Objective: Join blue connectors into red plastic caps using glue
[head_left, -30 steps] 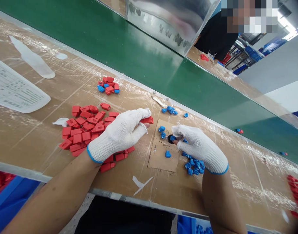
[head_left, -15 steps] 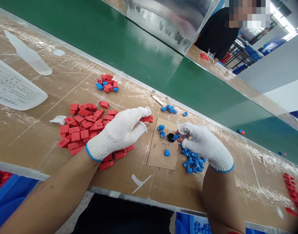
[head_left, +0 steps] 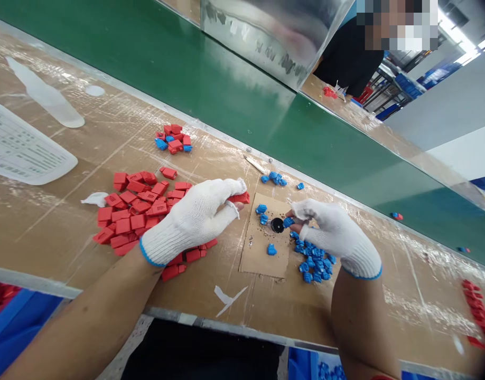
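My left hand (head_left: 201,214), in a white glove with bare fingertips, pinches a red plastic block (head_left: 241,198) beside a heap of similar red blocks (head_left: 137,206). My right hand (head_left: 328,229), gloved the same way, holds a small blue plastic piece (head_left: 288,222) between thumb and fingers. That piece is just right of a small round black dish (head_left: 277,225) on a cardboard sheet (head_left: 264,264). Several loose blue pieces, one of them a lone piece (head_left: 271,249), lie on the cardboard. Under and beside my right hand is a pile of blue pieces (head_left: 314,264).
A green conveyor belt (head_left: 147,79) crosses behind the table, carrying a red-and-blue piece (head_left: 397,216). A knife-like tool (head_left: 254,164) lies near its edge. A mixed red and blue cluster (head_left: 174,140) sits at back left. Across the belt is a person in black (head_left: 351,58).
The red-and-blue pieces on the belt have shifted slightly right. My right hand's blue piece is a touch farther from the black dish. Both hands keep their grips.
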A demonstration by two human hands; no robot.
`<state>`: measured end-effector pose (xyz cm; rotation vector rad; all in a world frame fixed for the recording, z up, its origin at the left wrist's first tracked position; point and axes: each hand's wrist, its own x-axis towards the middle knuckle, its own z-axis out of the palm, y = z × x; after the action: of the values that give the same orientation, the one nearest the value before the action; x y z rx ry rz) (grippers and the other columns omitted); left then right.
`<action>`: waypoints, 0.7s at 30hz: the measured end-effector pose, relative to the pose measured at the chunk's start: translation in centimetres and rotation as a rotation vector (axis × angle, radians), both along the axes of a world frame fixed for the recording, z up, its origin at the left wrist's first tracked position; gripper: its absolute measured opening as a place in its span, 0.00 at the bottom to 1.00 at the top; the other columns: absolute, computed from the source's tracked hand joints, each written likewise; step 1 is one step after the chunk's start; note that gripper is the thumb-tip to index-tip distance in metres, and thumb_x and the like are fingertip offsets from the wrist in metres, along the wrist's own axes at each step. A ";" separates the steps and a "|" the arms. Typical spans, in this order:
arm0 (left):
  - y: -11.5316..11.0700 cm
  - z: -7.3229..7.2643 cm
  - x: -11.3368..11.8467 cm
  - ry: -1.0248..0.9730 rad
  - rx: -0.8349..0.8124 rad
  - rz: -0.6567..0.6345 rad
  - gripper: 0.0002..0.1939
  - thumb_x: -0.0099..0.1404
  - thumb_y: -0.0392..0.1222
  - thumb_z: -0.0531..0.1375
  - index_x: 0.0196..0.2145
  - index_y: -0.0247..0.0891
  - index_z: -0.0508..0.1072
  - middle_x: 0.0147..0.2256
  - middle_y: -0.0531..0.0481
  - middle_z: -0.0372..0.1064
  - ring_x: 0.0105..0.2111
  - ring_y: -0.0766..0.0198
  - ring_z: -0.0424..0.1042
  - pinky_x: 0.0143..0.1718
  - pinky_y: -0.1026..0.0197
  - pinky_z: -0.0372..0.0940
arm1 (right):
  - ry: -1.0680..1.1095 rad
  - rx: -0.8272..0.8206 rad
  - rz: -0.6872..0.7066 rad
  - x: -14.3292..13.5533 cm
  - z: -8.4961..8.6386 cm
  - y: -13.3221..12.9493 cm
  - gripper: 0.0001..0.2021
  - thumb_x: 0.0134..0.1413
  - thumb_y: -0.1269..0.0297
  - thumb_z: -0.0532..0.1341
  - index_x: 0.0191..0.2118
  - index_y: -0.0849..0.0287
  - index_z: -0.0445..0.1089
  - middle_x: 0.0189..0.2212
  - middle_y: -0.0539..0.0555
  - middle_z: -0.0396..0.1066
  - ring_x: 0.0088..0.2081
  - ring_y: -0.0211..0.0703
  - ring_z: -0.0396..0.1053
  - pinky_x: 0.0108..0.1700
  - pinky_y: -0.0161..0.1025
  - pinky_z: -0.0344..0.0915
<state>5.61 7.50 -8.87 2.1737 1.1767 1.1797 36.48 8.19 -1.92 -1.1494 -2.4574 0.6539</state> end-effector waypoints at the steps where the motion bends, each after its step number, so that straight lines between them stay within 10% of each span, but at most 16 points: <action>1: -0.1 0.1 0.2 -0.028 0.019 -0.014 0.13 0.71 0.36 0.59 0.50 0.36 0.78 0.45 0.45 0.83 0.45 0.55 0.83 0.52 0.53 0.77 | 0.093 0.015 -0.013 0.1 0.1 -0.1 0.07 0.59 0.73 0.68 0.39 0.54 0.73 0.35 0.50 0.79 0.30 0.38 0.72 0.33 0.37 0.69; 8: -2.0 1.1 2.7 -0.280 0.037 -0.128 0.07 0.67 0.28 0.61 0.41 0.36 0.75 0.39 0.48 0.82 0.35 0.67 0.82 0.40 0.67 0.77 | 0.799 0.049 -0.083 -1.7 0.0 -1.4 0.18 0.50 0.76 0.76 0.35 0.51 0.69 0.38 0.48 0.80 0.39 0.41 0.77 0.40 0.38 0.75; 21: -3.3 1.3 3.8 -0.357 -0.124 -0.267 0.04 0.69 0.30 0.61 0.37 0.37 0.72 0.41 0.46 0.81 0.44 0.61 0.83 0.51 0.61 0.77 | 0.906 -0.078 0.005 -5.0 -0.4 -2.8 0.15 0.55 0.71 0.77 0.35 0.53 0.70 0.37 0.50 0.81 0.43 0.52 0.84 0.48 0.53 0.84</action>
<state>9.38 4.16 -7.57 1.8594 0.7612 1.2712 31.50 5.35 -2.30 -0.6422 -1.6651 1.0014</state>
